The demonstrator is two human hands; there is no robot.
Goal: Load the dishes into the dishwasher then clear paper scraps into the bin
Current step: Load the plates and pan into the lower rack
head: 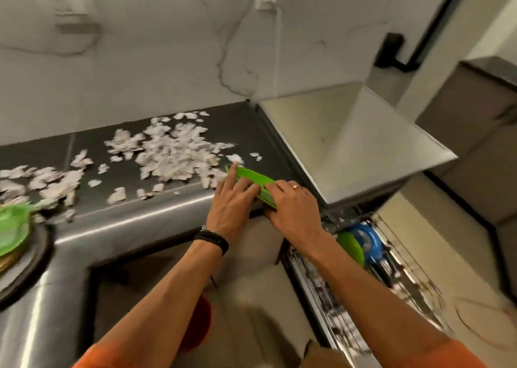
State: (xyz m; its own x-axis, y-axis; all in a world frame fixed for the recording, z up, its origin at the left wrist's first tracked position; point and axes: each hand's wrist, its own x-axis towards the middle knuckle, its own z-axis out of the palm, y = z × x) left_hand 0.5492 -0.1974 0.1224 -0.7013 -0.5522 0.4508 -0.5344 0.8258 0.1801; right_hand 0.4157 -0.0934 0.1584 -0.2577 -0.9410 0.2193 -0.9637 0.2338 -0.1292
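Hands meet at frame centre: my left hand (232,201) presses straight fingers on a plate (251,175), my right hand (293,204) grips its edge (scraps (173,151) lie upper left).

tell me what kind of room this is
Most likely a kitchen: a dark worktop, a pulled-out dishwasher rack holding a green dish and a blue dish, and a marble-look wall behind.

— What do we have at the counter (134,216) edge?
— A green plate (251,175). Our left hand (232,199) lies flat on it, and our right hand (291,202) grips its near end.
— And behind it?
— We see paper scraps (173,152) strewn over the dark top. Lower right, the dishwasher rack (335,306) holds a green dish (351,247) and a blue dish (369,240).
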